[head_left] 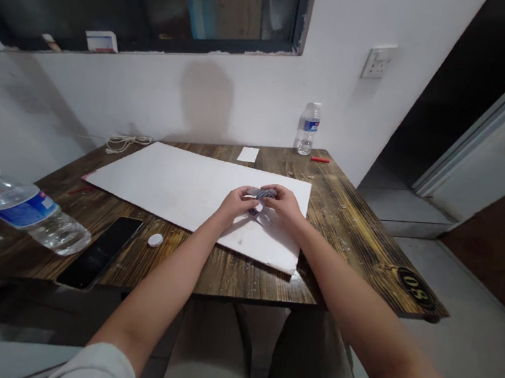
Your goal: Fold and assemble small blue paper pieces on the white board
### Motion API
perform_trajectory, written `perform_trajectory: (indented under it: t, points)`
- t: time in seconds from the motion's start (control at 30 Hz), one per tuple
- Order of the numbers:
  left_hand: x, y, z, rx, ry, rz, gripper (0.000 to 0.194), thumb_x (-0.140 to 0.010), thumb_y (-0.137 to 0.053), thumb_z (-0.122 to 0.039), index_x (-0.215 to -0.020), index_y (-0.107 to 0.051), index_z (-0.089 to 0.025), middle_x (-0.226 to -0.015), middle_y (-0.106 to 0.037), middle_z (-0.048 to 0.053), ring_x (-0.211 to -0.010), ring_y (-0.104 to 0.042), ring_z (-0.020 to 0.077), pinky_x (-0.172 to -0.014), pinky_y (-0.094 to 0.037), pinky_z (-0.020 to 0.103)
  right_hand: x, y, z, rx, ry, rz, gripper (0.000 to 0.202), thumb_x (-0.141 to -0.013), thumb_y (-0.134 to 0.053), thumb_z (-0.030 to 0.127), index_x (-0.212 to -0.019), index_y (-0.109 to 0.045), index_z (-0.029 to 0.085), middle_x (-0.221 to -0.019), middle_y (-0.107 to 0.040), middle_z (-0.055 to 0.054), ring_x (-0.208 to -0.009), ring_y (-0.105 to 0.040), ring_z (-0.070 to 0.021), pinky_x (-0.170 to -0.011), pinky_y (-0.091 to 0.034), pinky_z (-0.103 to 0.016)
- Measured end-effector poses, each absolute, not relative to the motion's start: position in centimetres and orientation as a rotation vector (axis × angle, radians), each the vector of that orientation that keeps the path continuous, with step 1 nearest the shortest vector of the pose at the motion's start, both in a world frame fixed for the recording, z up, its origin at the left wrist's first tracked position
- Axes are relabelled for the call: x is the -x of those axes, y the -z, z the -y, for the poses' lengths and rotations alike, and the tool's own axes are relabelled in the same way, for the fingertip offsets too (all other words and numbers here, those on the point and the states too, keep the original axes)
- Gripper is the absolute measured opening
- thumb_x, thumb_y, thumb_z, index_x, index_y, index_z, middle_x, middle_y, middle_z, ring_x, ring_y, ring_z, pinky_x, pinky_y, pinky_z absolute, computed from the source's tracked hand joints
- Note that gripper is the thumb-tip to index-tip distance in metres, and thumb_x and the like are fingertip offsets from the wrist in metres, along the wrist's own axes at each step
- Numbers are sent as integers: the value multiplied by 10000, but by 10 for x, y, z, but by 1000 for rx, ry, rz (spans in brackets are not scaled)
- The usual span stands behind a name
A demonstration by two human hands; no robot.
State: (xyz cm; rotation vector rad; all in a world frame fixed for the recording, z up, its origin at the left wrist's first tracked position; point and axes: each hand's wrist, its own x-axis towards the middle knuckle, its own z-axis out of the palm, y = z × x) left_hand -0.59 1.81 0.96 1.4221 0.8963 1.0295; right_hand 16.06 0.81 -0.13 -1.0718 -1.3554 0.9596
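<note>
Both of my hands meet over the right part of a white board (pixel 179 178) lying on the wooden table. Between their fingertips is a small grey thing with dark slanting stripes (pixel 265 194); its kind is too small to make out. My left hand (pixel 235 204) grips it from the left, thumb and fingers closed on its edge. On the right side, my right hand (pixel 285 204) has its fingers curled round it. Just below, a small dark patterned piece (pixel 254 212) shows near the board, partly hidden by the fingers.
A large water bottle (pixel 29 209), a black phone (pixel 99 252) and a white cap (pixel 155 240) are at the left. Farther back are a cable (pixel 126 142), white paper (pixel 248 154), a small bottle (pixel 307 131) and a red stick-like item (pixel 320 159).
</note>
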Motion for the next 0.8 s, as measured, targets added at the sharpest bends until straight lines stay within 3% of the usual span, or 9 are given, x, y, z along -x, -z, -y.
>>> perform_trajectory:
  t: [0.13, 0.23, 0.4, 0.6, 0.67, 0.8]
  points:
    - [9, -24, -16, -1256, -1116, -679, 420, -654, -758, -268, -1057, -662, -201, -1216, -649, 87, -1024, -642, 214, -905, -499, 379, -163, -10, -5, 814, -1179, 1183, 511, -627, -762, 370, -1094, -629, 210, -1003, -712, -60, -925, -661, -210, -872, -521, -390]
    - [14, -33, -14, -1240, -1141, -596, 451, -725, -697, -340, -1154, -628, -220, -1376, -563, 95, -1202, -571, 258, -982, -468, 424, -165, -20, 2, 692, -1243, 1155, 546, -659, -774, 447, -1133, -605, 235, -1152, -696, -88, -1064, -647, -240, -942, -503, -416]
    - [20, -40, -11, -1315, -1178, -595, 508, -806, -582, -489, -1257, -573, -257, -1449, -503, 82, -1321, -483, 280, -1030, -422, 478, -169, -29, 10, 722, -1176, 1239, 546, -789, -632, 600, -1226, -568, 279, -1381, -575, -75, -1294, -519, -238, -1040, -437, -404]
    - [22, -40, -13, -1405, -1207, -700, 549, -827, -532, -525, -1317, -533, -277, -1467, -488, 73, -1317, -486, 274, -1021, -400, 469, -176, -33, 11, 875, -1015, 1446, 596, -915, -414, 643, -1407, -431, 307, -1505, -437, -66, -1377, -420, -227, -1083, -387, -442]
    - [23, -39, -16, -1456, -1171, -763, 556, -827, -527, -486, -1342, -513, -276, -1486, -468, 62, -1319, -481, 265, -1019, -401, 447, -180, -31, 8, 884, -1021, 1463, 655, -874, -510, 638, -1427, -414, 299, -1497, -445, -86, -1378, -415, -248, -1090, -377, -464]
    - [26, -36, -19, -1540, -1072, -762, 591, -760, -586, -369, -1339, -517, -271, -1480, -473, 59, -1320, -468, 272, -1039, -386, 450, -188, -20, 0, 940, -1174, 1484, 945, -638, -811, 535, -1445, -388, 285, -1477, -457, -143, -1382, -402, -305, -1093, -369, -509]
